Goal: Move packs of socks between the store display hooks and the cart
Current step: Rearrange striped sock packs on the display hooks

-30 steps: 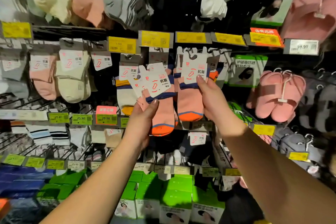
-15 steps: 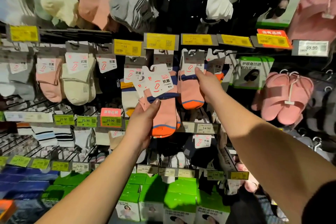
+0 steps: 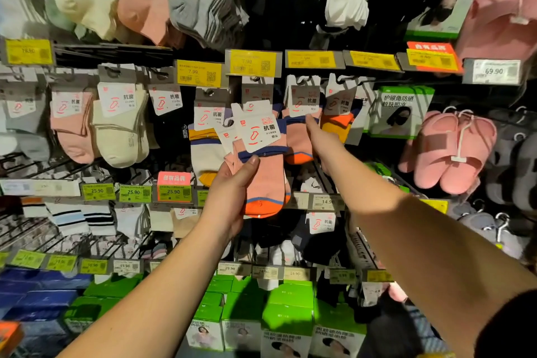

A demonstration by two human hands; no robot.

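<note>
Left hand [image 3: 229,195] grips stack of pink sock packs [image 3: 263,171], thumb across front; right hand [image 3: 322,139] pinches hanging pink pack [image 3: 299,136] on hook, fingers curled.

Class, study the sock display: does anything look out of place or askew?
Only the pink sock packs gripped by the left hand are off their hook and tilted. The right hand touches a hanging pink pack. Nothing looks damaged.

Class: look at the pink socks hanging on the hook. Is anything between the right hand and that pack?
Nothing visible: the right hand already touches the hanging pink pack. The left hand holds its own packs beside it, leftward.
</note>
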